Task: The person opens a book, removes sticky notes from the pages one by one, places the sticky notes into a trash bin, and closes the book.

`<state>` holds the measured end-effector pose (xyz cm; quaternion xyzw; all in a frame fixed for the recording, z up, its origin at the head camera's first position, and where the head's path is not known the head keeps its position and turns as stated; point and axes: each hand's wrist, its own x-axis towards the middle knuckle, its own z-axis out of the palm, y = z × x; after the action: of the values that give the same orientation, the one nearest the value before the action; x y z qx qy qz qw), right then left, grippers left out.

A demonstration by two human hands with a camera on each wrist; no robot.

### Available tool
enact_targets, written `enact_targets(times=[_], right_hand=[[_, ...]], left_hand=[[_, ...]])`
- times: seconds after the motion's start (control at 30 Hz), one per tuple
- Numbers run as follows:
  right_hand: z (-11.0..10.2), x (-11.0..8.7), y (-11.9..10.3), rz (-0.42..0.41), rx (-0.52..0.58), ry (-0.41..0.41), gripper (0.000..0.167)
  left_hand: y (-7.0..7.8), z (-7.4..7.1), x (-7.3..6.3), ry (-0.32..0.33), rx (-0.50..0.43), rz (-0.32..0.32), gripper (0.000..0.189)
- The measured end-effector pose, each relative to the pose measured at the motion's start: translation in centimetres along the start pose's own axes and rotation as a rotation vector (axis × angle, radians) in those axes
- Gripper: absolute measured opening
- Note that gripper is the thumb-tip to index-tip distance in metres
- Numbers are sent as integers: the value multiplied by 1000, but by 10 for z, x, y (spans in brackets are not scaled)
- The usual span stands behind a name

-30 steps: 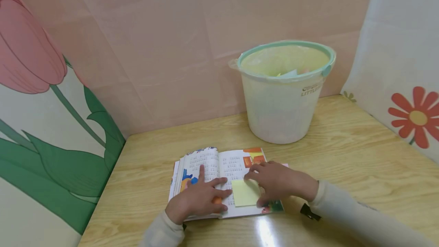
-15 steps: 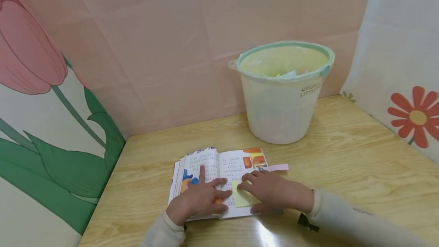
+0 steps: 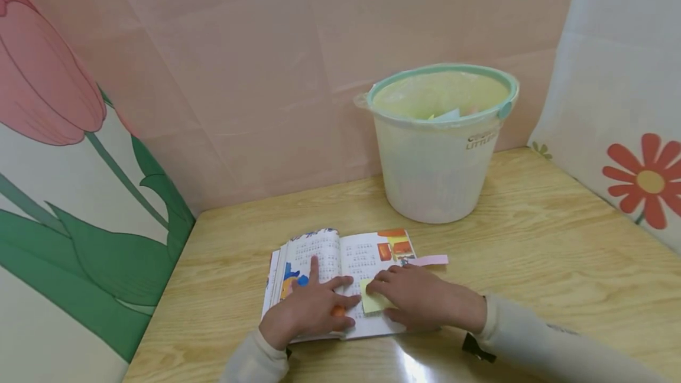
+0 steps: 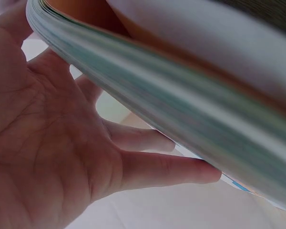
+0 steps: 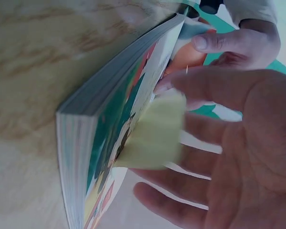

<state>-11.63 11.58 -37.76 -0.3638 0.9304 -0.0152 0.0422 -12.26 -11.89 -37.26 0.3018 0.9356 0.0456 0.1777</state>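
An open book [image 3: 362, 327] with printed text and coloured pictures lies on the table. My left hand [image 3: 314, 307] rests on its left page and across the fold, fingers spread; the left wrist view shows the palm [image 4: 47, 138] beside the thick page edges. Over the right page, my right hand [image 3: 425, 297] holds a pale yellow sticky note [image 3: 370, 302] with bent fingers, partly covering it. In the right wrist view the sticky note [image 5: 155, 136] stands up from the page, curved, between the thumb and fingers. Exact finger contact is partly hidden.
A pink paper strip [image 3: 432, 260] sticks out past the book's right edge. Behind it on the wooden table [image 3: 229, 265] stands a whitish bin [image 3: 433, 176] with a green rim, a liner and paper pieces inside. Pink and flowered sheets line the back and sides.
My right hand has shifted slightly left and down over the sticky note, uncovering the pink strip. The note's lower edge has risen off the page. My left hand stays in place.
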Motion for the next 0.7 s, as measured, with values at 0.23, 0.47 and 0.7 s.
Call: enact_targets(times=[0.23, 0.47, 0.7], right_hand=[[-4, 4, 2, 60, 35, 191, 18], [-9, 5, 2, 40, 60, 232, 10], [-13, 4, 3, 72, 62, 241, 8]], left_hand=[[0, 1, 1, -9, 3, -5, 43], [0, 1, 0, -9, -8, -12, 43], [0, 1, 0, -1, -4, -7, 43]])
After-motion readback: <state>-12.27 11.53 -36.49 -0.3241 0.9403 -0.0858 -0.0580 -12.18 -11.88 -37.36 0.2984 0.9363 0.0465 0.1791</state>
